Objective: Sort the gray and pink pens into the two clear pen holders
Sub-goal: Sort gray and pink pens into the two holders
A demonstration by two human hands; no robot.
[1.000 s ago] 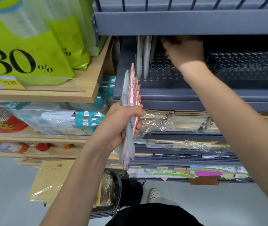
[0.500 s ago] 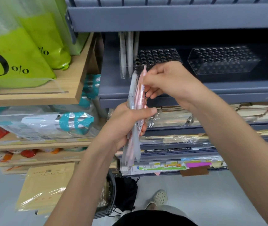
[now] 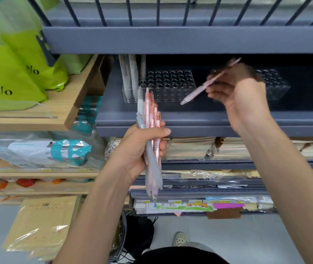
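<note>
2 clear holders — 3 gray pens inside

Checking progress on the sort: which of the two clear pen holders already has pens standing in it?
The left holder: gray pens stand at its left end. The right holder, partly behind the right hand, shows only empty holes.

A bundle of gray and pink pens is gripped upright, tips down, in the left hand, a single pink pen is held tilted, tip lower left, in the right hand, and gray pens are stood at the left end of the left clear holder, with the right clear holder partly hidden.
</note>
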